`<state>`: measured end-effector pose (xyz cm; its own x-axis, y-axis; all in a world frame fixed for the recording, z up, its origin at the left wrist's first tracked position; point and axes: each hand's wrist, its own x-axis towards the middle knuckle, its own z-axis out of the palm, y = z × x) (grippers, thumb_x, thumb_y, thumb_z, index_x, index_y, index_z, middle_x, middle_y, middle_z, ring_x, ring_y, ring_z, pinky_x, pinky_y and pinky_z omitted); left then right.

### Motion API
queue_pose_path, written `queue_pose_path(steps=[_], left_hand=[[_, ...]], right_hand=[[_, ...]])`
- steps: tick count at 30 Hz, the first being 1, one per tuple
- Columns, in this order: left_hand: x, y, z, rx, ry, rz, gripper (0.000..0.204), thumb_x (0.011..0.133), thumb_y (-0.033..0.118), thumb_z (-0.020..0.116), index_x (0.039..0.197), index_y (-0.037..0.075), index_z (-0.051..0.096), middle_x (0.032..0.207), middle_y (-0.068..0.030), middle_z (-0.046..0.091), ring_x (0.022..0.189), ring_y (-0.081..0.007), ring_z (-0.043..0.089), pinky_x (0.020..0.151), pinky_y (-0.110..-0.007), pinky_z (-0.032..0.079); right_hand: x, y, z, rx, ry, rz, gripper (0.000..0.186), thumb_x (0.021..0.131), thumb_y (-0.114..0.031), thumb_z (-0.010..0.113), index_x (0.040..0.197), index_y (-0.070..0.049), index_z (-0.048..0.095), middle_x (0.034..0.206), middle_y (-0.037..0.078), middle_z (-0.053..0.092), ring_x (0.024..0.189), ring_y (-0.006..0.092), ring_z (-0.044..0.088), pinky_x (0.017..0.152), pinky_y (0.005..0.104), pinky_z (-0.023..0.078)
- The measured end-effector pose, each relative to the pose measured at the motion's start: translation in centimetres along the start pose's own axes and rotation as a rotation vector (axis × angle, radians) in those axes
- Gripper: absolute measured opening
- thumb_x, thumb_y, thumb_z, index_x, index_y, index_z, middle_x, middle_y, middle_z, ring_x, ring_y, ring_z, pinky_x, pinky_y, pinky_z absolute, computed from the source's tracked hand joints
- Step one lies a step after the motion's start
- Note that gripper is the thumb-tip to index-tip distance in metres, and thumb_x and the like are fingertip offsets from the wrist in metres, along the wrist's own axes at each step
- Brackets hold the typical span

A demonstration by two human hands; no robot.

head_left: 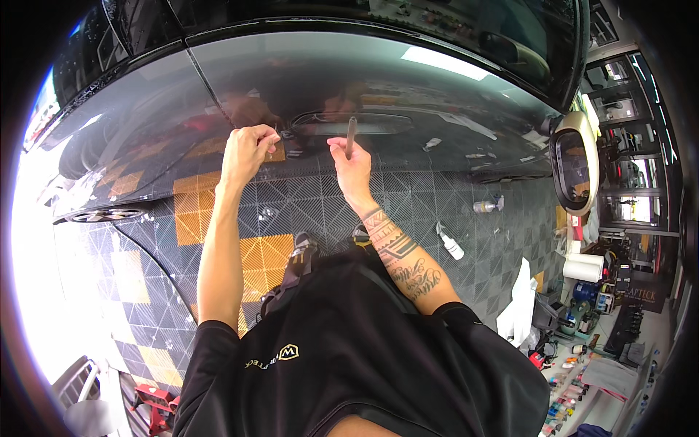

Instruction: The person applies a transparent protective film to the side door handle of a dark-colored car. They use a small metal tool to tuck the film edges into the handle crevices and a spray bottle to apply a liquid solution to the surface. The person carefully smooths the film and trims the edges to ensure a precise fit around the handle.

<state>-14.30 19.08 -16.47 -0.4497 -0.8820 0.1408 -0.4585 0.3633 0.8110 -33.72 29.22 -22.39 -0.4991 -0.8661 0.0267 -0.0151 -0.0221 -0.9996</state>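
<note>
My right hand (pixel 352 169) is closed around a slim dark pen-like tool (pixel 352 133), which stands up from between the fingers; its working tip cannot be made out. To its left, my left hand (pixel 250 151) is closed in a pinch near the door seam, and whatever is between the fingertips is too small to name. Both hands are close to the side of a glossy dark grey car (pixel 284 80). Just beyond them is the door handle (pixel 364 124). Reflections of my hands show in the paint.
At right juts the side mirror (pixel 574 164). Spray bottles (pixel 450 242) stand on the grey and orange tiled floor (pixel 266 262), where a dark cable (pixel 149 255) runs at left. A paper roll (pixel 582 267), white sheet (pixel 517 306) and cluttered tools line the right. Red stand (pixel 153 399) sits lower left.
</note>
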Motion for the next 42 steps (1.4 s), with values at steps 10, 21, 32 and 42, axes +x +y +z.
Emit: queue_pose_path(steps=[10,21,32,42], left_hand=[[-1.7,-0.4,0.3,-0.109,0.056,-0.081,0.014,0.085,0.011,0.063,0.088,0.0,0.069,0.063,-0.0041,0.065,0.046,-0.005,0.048,0.045,-0.023,0.039],[-2.7,-1.2,0.4,-0.102,0.069,-0.1,0.015,0.086,0.012,0.063,0.089,-0.001,0.069,0.063,-0.0048,0.065,0.047,-0.0054,0.049,0.046,-0.024,0.038],[-2.6,0.0,1.9,-0.21,0.38,0.014,0.019,0.086,0.013,0.066,0.101,0.003,0.07,0.08,-0.0064,0.063,0.059,-0.0111,0.054,0.057,-0.026,0.044],[0.2,3.7,6.2,-0.047,0.463,-0.006,0.013,0.081,0.014,0.067,0.083,0.002,0.069,0.072,-0.0101,0.061,0.064,-0.0249,0.062,0.059,-0.034,0.047]], right_hand=[[1.4,-3.6,5.0,0.368,0.087,0.26,0.015,0.088,-0.014,0.066,0.095,0.0,0.065,0.058,-0.008,0.042,0.044,0.0021,0.036,0.04,0.0194,0.029],[1.7,-1.9,7.6,0.331,0.144,0.16,0.008,0.085,-0.009,0.068,0.087,-0.002,0.064,0.059,-0.006,0.048,0.044,0.0027,0.04,0.039,0.0192,0.031],[1.7,-1.1,6.8,0.0,0.037,-0.067,0.006,0.082,-0.006,0.066,0.079,-0.001,0.065,0.062,-0.008,0.046,0.057,0.0018,0.04,0.05,0.0202,0.033],[1.7,-1.5,5.1,0.069,-0.115,0.041,0.015,0.089,-0.015,0.066,0.089,0.0,0.069,0.066,-0.007,0.052,0.06,0.0019,0.042,0.052,0.0196,0.034]])
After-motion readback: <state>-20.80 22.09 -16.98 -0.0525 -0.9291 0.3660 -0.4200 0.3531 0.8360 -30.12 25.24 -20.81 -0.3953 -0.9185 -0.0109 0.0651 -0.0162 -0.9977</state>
